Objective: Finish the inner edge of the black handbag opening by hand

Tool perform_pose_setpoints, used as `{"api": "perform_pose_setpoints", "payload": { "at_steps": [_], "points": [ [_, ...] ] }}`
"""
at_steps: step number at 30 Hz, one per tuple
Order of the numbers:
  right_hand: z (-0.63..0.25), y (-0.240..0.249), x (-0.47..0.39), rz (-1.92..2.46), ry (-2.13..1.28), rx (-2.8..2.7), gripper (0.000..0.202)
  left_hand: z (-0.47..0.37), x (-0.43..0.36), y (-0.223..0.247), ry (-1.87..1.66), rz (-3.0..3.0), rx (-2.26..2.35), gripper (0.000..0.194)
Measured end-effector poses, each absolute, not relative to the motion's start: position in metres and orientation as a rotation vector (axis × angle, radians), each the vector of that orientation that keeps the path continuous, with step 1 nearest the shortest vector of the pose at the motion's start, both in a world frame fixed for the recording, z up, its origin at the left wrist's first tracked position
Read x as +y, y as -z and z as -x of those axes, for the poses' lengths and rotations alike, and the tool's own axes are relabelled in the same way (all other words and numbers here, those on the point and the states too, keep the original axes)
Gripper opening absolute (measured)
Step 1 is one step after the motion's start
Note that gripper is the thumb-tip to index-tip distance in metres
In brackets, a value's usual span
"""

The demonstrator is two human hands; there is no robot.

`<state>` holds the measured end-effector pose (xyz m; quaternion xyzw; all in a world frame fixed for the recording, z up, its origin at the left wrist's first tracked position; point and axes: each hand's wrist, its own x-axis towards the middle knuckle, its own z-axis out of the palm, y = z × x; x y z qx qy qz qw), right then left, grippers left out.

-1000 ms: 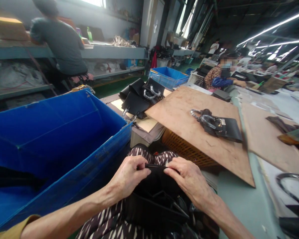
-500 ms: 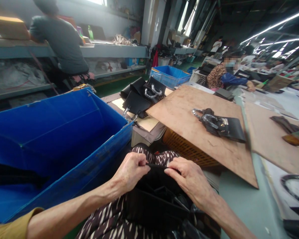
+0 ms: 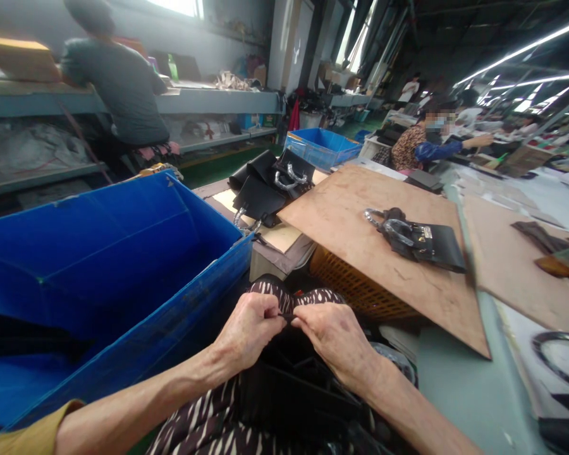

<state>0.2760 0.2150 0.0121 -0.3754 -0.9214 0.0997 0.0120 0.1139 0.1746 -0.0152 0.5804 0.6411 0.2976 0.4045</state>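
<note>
Hands (image 3: 289,332) on matte black bag (image 3: 294,392)

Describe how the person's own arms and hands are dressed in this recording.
Both hands are bare, with no gloves, rings or watch in view. The left hand leads to a bare forearm ending in a mustard-yellow sleeve near the elbow. The right hand has a bare forearm; no sleeve shows.

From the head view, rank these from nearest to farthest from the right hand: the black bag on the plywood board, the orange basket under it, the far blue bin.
Measured from the right hand, which pinches a black strap with the left hand:
1. Orange basket, just beyond the hand, under the plywood board.
2. Black bag, farther on and to the right, lying on the board.
3. Far blue bin, well behind, near the aisle.
</note>
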Motion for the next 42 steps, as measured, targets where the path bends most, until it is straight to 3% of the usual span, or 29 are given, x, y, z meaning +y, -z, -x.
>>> {"api": "perform_pose_setpoints", "payload": {
  "at_steps": [12, 19, 30, 36, 42],
  "points": [
    [-0.27, -0.01, 0.211, 1.256, -0.205, -2.864, 0.019, -0.109, 0.17, 0.017, -0.888, -1.398, 1.509, 0.012],
    [-0.263, -0.015, 0.212, 1.249, -0.295, -2.909, 0.01, -0.105, 0.167, 0.012, -0.989, -1.362, 1.393, 0.033],
    [-0.258, -0.016, 0.213, 1.151, -0.401, -2.914, 0.023, -0.102, 0.167, 0.033, -1.002, -1.215, 1.321, 0.039],
    [-0.261, -0.012, 0.211, 1.139, -0.397, -2.905, 0.023, -0.094, 0.168, 0.024, -0.769, -1.259, 1.372, 0.014],
    [-0.259, -0.009, 0.212, 1.154, -0.401, -2.915, 0.024, -0.086, 0.168, 0.017, -0.627, -1.315, 1.47, 0.018]
  ]
}}
